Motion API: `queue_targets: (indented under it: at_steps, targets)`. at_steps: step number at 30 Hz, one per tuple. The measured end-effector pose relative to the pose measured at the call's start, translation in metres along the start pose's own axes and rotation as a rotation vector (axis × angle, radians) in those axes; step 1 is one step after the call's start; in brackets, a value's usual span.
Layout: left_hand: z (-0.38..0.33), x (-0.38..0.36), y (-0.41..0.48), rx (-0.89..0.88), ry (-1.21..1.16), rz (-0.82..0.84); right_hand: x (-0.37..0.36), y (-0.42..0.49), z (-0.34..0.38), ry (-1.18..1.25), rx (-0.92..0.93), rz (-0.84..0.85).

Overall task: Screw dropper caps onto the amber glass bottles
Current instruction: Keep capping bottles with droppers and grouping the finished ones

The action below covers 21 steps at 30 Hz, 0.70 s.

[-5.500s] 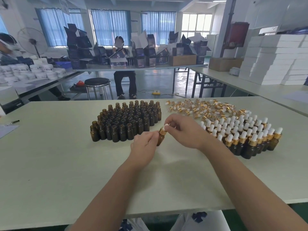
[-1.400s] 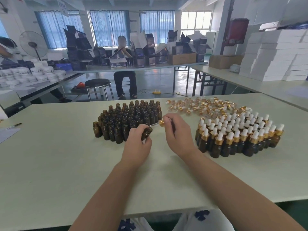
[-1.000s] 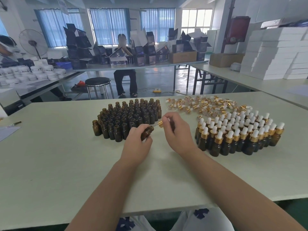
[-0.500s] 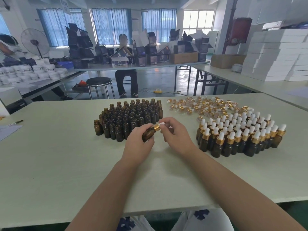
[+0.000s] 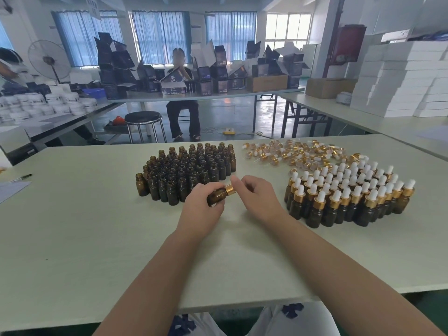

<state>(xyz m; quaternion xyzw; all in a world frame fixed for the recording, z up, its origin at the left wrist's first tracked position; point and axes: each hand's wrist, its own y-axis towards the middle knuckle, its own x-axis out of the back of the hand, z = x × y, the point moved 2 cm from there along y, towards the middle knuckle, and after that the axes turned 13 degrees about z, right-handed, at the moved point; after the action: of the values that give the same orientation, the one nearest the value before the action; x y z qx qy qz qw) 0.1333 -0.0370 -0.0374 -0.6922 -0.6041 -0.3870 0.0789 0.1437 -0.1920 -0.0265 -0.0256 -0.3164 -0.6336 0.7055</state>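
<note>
The bottle (image 5: pixel 216 195) is in the left hand (image 5: pixel 201 210), whose fingers curl round the glass body. It is tilted with its neck up and to the right. The right hand (image 5: pixel 258 200) pinches the gold cap (image 5: pixel 230 189) on that neck with its fingertips, which hide the bulb. Just beyond the grip stands the block of open bottles (image 5: pixel 191 168), its nearest row close to the left knuckles. To the right of the grip, past a strip of open table (image 5: pixel 84 251), stands the block of capped bottles (image 5: pixel 349 197). Beyond that and to the right lies the heap of loose caps (image 5: pixel 293 154). Nearer than the grip, the tabletop runs open to its front edge, crossed only by both forearms. Far left of the grip, near the table's edge, lie a pen (image 5: pixel 25 176) and a sheet of paper (image 5: pixel 12 190).
</note>
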Motion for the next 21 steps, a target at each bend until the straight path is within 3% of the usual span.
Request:
queue_targets:
  at_steps: [21]
  targets:
    - [-0.0044, 0.001, -0.0012, 0.025, 0.028, 0.038, -0.0014, 0.0026, -0.0059, -0.006, -0.051, 0.011]
